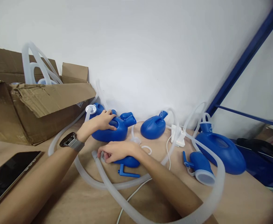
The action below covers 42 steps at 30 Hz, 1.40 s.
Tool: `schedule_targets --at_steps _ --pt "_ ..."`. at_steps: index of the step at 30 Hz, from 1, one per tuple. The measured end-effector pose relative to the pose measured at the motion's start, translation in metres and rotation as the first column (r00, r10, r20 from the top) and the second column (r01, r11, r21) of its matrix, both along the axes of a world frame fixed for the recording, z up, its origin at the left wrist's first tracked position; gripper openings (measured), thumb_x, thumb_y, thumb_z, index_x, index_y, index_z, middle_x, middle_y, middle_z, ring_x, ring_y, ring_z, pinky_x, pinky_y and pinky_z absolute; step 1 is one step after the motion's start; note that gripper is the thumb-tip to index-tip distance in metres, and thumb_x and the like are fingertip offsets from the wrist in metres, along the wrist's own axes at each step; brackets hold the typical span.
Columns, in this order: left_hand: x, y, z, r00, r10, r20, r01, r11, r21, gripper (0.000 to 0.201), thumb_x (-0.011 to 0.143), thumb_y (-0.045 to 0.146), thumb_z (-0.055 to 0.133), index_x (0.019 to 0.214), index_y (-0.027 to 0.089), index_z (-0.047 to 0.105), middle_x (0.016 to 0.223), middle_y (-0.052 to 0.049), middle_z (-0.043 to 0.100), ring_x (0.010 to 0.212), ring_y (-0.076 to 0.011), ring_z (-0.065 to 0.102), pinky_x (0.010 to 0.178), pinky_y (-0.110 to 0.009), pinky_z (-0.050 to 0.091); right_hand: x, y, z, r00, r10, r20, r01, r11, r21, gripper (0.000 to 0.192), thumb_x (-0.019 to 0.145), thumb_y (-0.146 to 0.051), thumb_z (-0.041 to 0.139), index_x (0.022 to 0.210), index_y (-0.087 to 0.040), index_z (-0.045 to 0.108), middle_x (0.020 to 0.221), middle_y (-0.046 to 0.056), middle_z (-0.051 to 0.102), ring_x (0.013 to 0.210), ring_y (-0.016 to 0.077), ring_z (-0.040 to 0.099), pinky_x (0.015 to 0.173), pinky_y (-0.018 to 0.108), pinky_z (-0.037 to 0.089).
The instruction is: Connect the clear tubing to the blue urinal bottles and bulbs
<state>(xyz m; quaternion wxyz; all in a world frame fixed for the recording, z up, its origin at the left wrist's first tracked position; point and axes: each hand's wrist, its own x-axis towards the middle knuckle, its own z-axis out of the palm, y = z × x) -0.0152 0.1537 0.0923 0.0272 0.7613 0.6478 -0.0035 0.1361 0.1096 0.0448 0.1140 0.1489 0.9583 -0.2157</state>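
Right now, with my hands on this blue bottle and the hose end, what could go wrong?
1. The right hand pinches the hose end while the long translucent hose loops under both arms; a tug could drag the loose blue cup nearby.
2. The left hand only rests on the blue bottle, so it may roll or slide.
3. The tablet lies by the left forearm, near the table edge, and could get nudged.

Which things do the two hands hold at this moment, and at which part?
The left hand rests on top of a blue container. The right hand pinches the open end of a clear corrugated hose.
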Motion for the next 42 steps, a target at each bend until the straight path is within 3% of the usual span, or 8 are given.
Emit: schedule_targets --at_steps 5,11,18,21,27,34,38,42 --pt "0.000 0.000 -0.001 1.000 -0.010 0.002 0.010 1.000 0.011 0.087 0.068 0.078 0.044 0.145 0.040 0.035 0.152 -0.003 0.033 0.141 -0.0189 0.035 0.132 -0.041 0.040 0.000 0.000 -0.002 1.000 -0.015 -0.004 0.015 0.988 0.153 0.025 0.089 -0.021 0.059 0.111 -0.014 0.067 0.104 0.004 0.070 0.087 0.0157 0.061 0.073 0.024 0.042" --pt "-0.001 0.002 -0.002 1.000 -0.012 0.011 0.012 1.000 -0.006 0.090 0.066 0.077 0.047 0.146 0.039 0.034 0.152 -0.003 0.030 0.138 -0.0183 0.034 0.132 -0.042 0.041 -0.002 -0.005 0.003 0.994 -0.018 0.110 0.012 0.998 0.054 0.021 0.085 -0.033 0.070 0.096 -0.016 0.067 0.092 0.001 0.070 0.076 0.0131 0.060 0.066 0.023 0.042" --pt "0.000 0.000 0.000 1.000 -0.001 0.014 0.001 1.000 -0.011 0.092 0.065 0.076 0.049 0.148 0.039 0.031 0.152 -0.004 0.030 0.135 -0.0177 0.036 0.134 -0.043 0.038 -0.001 -0.006 0.006 0.986 0.010 0.166 -0.027 0.994 0.103 0.007 0.084 -0.022 0.064 0.082 -0.018 0.059 0.077 -0.001 0.061 0.067 0.0142 0.054 0.059 0.026 0.039" --pt "0.000 0.001 -0.001 1.000 0.006 0.022 -0.006 1.000 -0.010 0.094 0.064 0.079 0.047 0.148 0.039 0.031 0.152 -0.004 0.031 0.137 -0.0181 0.035 0.134 -0.042 0.038 0.000 -0.007 0.007 0.987 -0.015 0.158 -0.002 0.994 0.109 0.008 0.084 -0.020 0.064 0.088 -0.018 0.057 0.083 -0.001 0.062 0.071 0.0138 0.055 0.061 0.025 0.039" --pt "-0.001 0.001 -0.001 0.999 0.009 0.038 -0.008 1.000 -0.014 0.091 0.065 0.078 0.049 0.147 0.042 0.031 0.153 -0.002 0.031 0.142 -0.0222 0.033 0.135 -0.045 0.037 0.004 -0.008 0.006 0.992 -0.029 0.123 0.013 0.991 0.130 0.038 0.085 -0.023 0.065 0.118 -0.016 0.048 0.093 0.002 0.062 0.071 0.0155 0.054 0.057 0.025 0.036" --pt "-0.001 0.000 -0.001 0.999 0.006 0.034 -0.005 1.000 -0.004 0.089 0.065 0.076 0.050 0.146 0.042 0.032 0.152 -0.002 0.033 0.140 -0.0195 0.035 0.134 -0.044 0.038 0.007 0.008 0.003 0.997 0.000 -0.077 0.005 0.998 0.063 0.028 0.094 -0.024 0.061 0.120 -0.016 0.056 0.089 0.000 0.061 0.075 0.0139 0.054 0.066 0.024 0.038" --pt "-0.002 0.003 -0.003 1.000 0.002 0.031 -0.002 1.000 0.003 0.085 0.067 0.074 0.050 0.144 0.041 0.035 0.151 -0.002 0.033 0.137 -0.0191 0.036 0.132 -0.044 0.039 0.024 0.017 0.023 0.969 0.032 -0.243 -0.042 0.998 -0.036 0.024 0.096 -0.030 0.064 0.113 -0.013 0.062 0.104 0.003 0.066 0.086 0.0129 0.058 0.077 0.023 0.043" --pt "-0.005 0.004 -0.005 0.999 -0.002 0.042 0.001 1.000 0.020 0.083 0.068 0.074 0.046 0.141 0.034 0.040 0.149 -0.006 0.036 0.138 -0.0186 0.037 0.132 -0.042 0.039 0.061 0.033 0.049 0.824 -0.186 -0.536 0.178 0.982 -0.067 0.031 0.102 -0.026 0.049 0.129 -0.015 0.060 0.113 0.006 0.066 0.097 0.0147 0.061 0.088 0.026 0.047"
